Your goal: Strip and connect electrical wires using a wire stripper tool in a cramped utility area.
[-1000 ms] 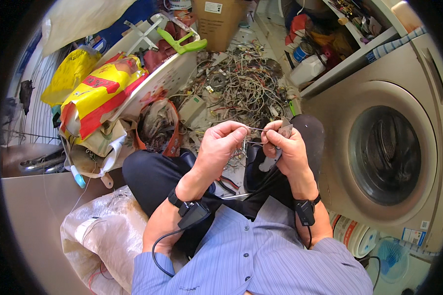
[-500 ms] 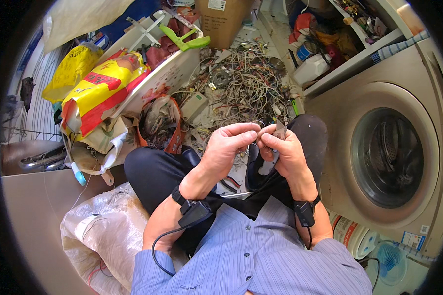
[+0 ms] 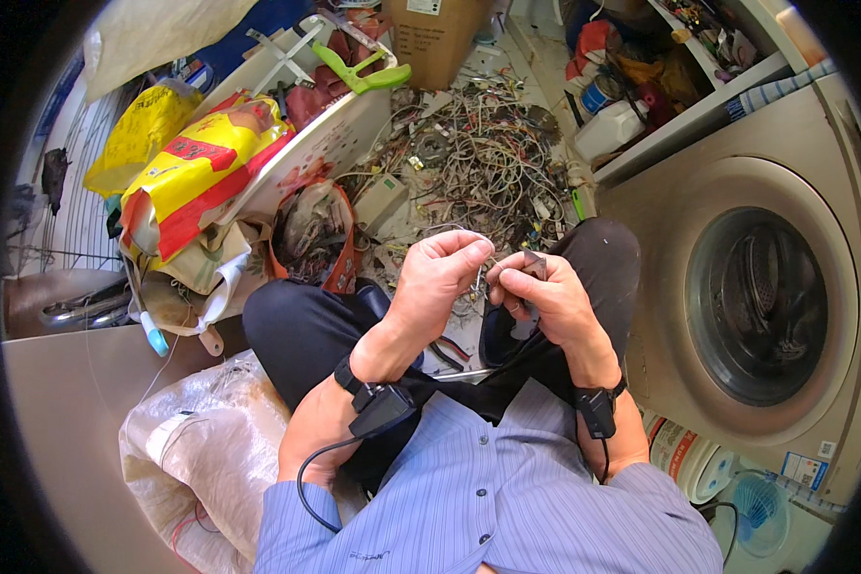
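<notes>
My left hand (image 3: pixel 440 282) is closed, pinching a thin pale wire (image 3: pixel 488 258) between thumb and fingers, in front of my chest. My right hand (image 3: pixel 545 301) is closed round a small metal-bladed tool (image 3: pixel 536 264), mostly hidden by my fingers, its thumb near the wire and close to my left fingertips. A tangled heap of cables and small parts (image 3: pixel 488 153) lies on the floor beyond my hands. Pliers (image 3: pixel 450 352) with dark and red handles lie below, between my legs. A grey box (image 3: pixel 379 201) rests at the heap's left.
At left are an orange-rimmed bag of scrap (image 3: pixel 311 239), yellow bags (image 3: pixel 201 172), a white basin (image 3: pixel 287 172) and a woven sack (image 3: pixel 201 450). A cardboard box (image 3: pixel 434 43) stands behind. A washing machine (image 3: pixel 756 287), shelving (image 3: pixel 679 124) and a bucket (image 3: pixel 689 459) are at right.
The blade, raised upright earlier, is lower and more hidden behind my right fingers. My hands have shifted slightly, my left rising a little since half a second ago as my right dipped.
</notes>
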The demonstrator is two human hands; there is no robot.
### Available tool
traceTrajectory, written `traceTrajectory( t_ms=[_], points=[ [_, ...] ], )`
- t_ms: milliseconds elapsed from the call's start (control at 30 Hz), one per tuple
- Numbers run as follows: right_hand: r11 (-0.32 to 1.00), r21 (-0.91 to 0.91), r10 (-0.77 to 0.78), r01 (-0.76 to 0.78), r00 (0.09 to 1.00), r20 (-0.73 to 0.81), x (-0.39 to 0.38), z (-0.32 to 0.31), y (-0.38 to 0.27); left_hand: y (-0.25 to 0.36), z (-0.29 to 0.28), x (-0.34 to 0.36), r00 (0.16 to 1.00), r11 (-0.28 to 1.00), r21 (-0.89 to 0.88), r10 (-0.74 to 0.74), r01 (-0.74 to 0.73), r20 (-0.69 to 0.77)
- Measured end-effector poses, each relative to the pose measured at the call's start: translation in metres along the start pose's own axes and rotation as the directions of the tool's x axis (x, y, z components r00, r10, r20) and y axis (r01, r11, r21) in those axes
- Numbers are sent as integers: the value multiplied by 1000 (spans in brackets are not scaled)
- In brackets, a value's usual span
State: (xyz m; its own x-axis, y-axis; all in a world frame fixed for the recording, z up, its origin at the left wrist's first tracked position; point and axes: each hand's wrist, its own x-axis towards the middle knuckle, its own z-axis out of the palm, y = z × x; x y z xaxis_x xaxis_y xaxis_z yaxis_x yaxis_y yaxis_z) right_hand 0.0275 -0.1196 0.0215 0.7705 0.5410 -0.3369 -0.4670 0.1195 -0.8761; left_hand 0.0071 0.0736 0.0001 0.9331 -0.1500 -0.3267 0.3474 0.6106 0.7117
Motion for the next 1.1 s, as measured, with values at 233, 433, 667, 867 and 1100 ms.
traceTrajectory(
  t_ms=[233,433,667,867,1100],
  points=[
    [998,20,-62,63,998,-29,1,-8,6,5,8,-4,995,992,103,76,-68,-70],
    [998,-15,-58,58,998,-28,2,-6,8,9,12,-11,992,971,218,110,-95,-60],
    [999,-37,-31,30,999,-30,4,-4,8,13,8,-9,993,990,104,105,-98,-61],
    [999,-31,-27,26,999,-39,4,-3,9,13,8,-8,996,998,16,61,-60,-62],
    [996,68,-68,65,997,41,3,-8,6,13,5,-5,996,1000,12,14,-13,-83]
  ],
)
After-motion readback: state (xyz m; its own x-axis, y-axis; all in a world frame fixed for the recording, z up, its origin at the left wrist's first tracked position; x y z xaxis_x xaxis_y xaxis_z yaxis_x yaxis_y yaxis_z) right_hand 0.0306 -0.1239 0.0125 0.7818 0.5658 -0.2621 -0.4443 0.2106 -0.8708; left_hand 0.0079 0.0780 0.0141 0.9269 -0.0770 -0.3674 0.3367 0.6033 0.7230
